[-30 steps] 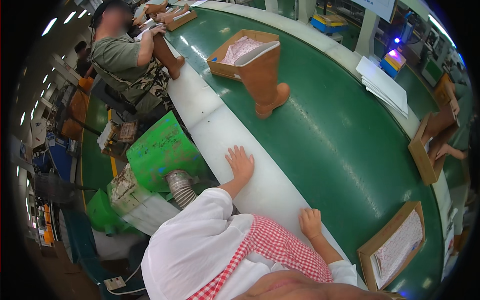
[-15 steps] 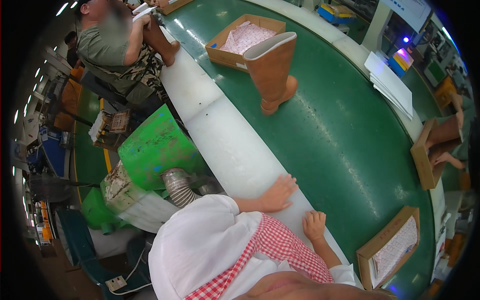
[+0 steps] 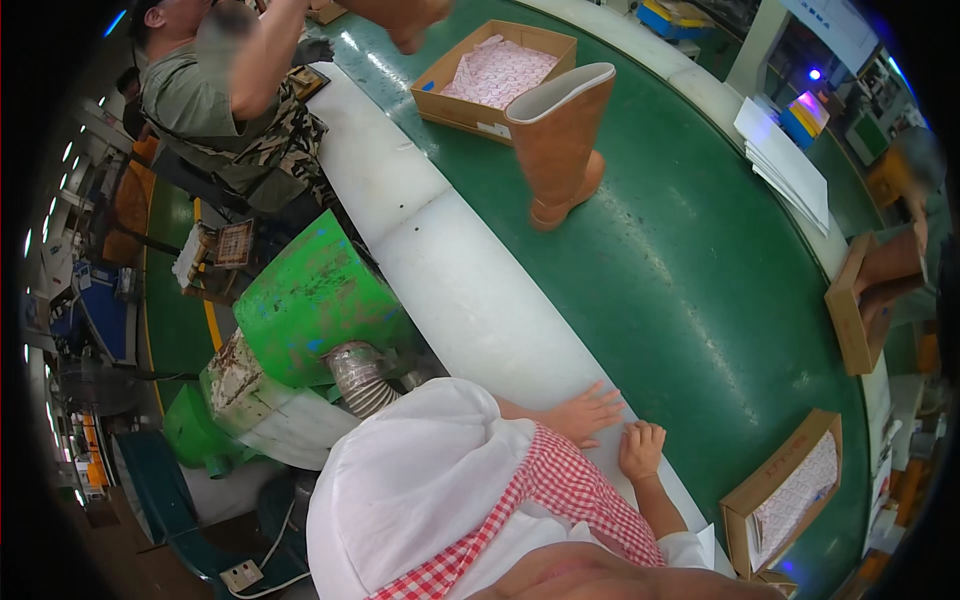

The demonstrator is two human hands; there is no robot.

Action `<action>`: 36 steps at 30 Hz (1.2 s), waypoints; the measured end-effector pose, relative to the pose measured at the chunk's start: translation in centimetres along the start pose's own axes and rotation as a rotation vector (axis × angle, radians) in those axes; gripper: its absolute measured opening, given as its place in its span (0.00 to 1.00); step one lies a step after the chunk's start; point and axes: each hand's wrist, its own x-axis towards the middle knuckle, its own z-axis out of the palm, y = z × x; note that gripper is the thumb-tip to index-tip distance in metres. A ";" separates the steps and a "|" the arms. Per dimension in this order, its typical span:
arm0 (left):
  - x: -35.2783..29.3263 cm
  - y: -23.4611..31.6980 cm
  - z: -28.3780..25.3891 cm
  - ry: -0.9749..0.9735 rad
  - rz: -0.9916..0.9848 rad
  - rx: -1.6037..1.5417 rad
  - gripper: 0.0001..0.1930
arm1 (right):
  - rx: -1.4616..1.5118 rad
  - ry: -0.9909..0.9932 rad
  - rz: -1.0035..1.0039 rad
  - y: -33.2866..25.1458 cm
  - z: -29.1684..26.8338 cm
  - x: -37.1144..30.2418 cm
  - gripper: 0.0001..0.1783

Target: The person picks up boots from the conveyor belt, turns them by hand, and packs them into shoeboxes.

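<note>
My left hand (image 3: 588,414) lies flat on the white ledge (image 3: 490,310) with its fingers spread, holding nothing. Just to its right, my right hand (image 3: 641,451) rests at the ledge's edge beside the green belt. Its fingers are loosely bent and close together, and I see nothing in them. Beyond both hands a tall brown boot (image 3: 560,140) stands upright on the green surface (image 3: 670,300), apart from them. Behind the boot is an open cardboard box (image 3: 465,118) with pink patterned paper inside.
Another open box with patterned paper (image 3: 785,465) lies at the lower right. A co-worker (image 3: 215,110) sits at the upper left, holding a brown boot (image 3: 395,15). White sheets (image 3: 785,165) lie on the far rim, near a box of boots (image 3: 850,310). A green hood (image 3: 315,300) with a duct stands left.
My left hand has slid nearer to my right hand. The co-worker has raised the brown boot from the ledge. The standing boot appears slightly farther right, and the view has shifted a little.
</note>
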 end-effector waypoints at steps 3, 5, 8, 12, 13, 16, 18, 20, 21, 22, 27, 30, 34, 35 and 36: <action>-0.1 -1.3 1.2 0.023 0.054 -0.059 0.22 | -0.005 -0.016 0.016 -0.1 -0.4 0.1 0.14; -0.3 -2.3 1.6 0.021 0.082 -0.076 0.16 | -0.006 -0.019 0.024 -0.2 -0.5 0.2 0.14; -0.6 -3.6 0.6 0.345 -0.131 -0.336 0.06 | 0.001 -0.028 0.039 -0.2 -0.5 0.0 0.14; 1.2 -7.6 -5.6 0.702 -0.558 -0.435 0.18 | -0.008 -0.018 0.049 -0.1 -0.3 0.1 0.15; 1.7 -9.5 -6.9 0.792 -0.624 -0.451 0.23 | -0.004 -0.020 0.050 -0.1 -0.4 0.1 0.15; 2.7 -13.7 -12.2 0.969 -0.746 -0.295 0.35 | -0.007 -0.036 0.058 0.0 -0.4 0.2 0.16; 3.5 -16.2 -14.8 1.063 -0.772 -0.131 0.38 | -0.012 -0.038 0.064 0.0 -0.3 0.3 0.16; 4.7 -18.5 -16.7 1.095 -0.766 -0.081 0.40 | -0.021 -0.040 0.066 0.0 -0.3 0.1 0.17; 5.5 -19.9 -17.3 1.096 -0.833 -0.136 0.40 | -0.017 -0.038 0.063 0.0 -0.2 0.0 0.17; 6.3 -21.3 -17.9 1.095 -0.899 -0.194 0.39 | -0.016 -0.035 0.061 0.0 -0.2 0.0 0.17; 7.8 -25.8 -18.3 1.094 -0.679 -0.603 0.38 | -0.026 -0.031 0.066 0.0 0.0 -0.2 0.17; 6.6 -26.7 -18.6 1.157 -0.631 -0.751 0.33 | -0.024 -0.030 0.049 -0.4 -0.1 0.2 0.16; 6.3 -22.3 -19.0 1.083 -0.571 -0.953 0.28 | -0.018 -0.004 0.051 -0.4 -0.4 0.1 0.16; 6.0 -20.9 -19.1 0.989 -0.541 -1.036 0.29 | -0.025 -0.009 0.069 -0.5 -0.4 0.0 0.16; 5.5 -19.5 -19.3 0.904 -0.513 -1.110 0.29 | -0.020 -0.017 0.081 -0.7 -0.5 0.2 0.17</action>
